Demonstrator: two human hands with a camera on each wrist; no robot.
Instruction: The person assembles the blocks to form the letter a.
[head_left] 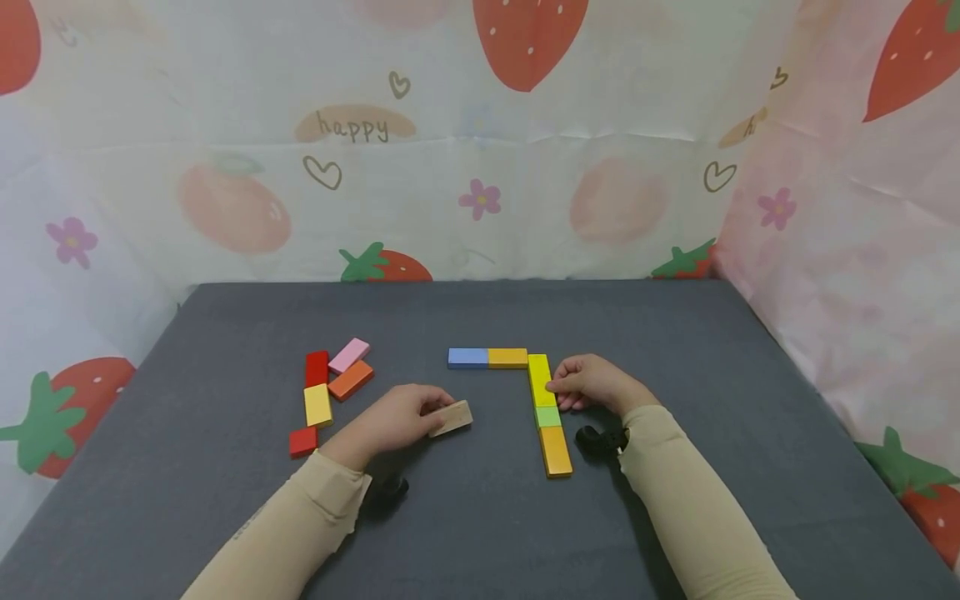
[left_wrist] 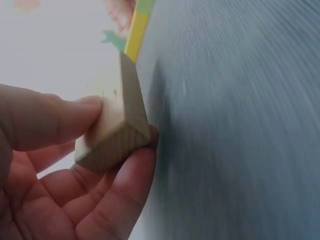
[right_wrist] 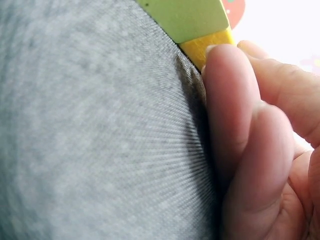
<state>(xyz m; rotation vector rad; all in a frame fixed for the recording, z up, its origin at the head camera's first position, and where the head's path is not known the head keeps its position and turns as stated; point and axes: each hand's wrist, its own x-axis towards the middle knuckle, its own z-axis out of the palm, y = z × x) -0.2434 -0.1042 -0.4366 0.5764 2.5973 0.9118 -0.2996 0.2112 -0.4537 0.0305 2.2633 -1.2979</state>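
Note:
A plain wooden block point(head_left: 454, 418) is pinched between the thumb and fingers of my left hand point(head_left: 405, 415), close over the table; the left wrist view shows its pale grain and square end point(left_wrist: 112, 150). My right hand point(head_left: 598, 383) is at the right side of a bright yellow block point(head_left: 539, 373), thumb tip on its edge and fingers curled beside it. A light green block point(head_left: 547, 417) and an orange-yellow block point(head_left: 555, 454) continue that column toward me. From its top, another orange-yellow block point(head_left: 507, 358) and a blue block point(head_left: 468, 358) extend left in a row.
Left of my left hand lie a red block point(head_left: 317, 368), a pink block point(head_left: 349, 355), an orange block point(head_left: 351, 381), a pale yellow block point(head_left: 318, 405) and another red block point(head_left: 303, 442). A dark grey cloth point(head_left: 480, 533) covers the table; printed curtains point(head_left: 465, 167) stand behind and beside it.

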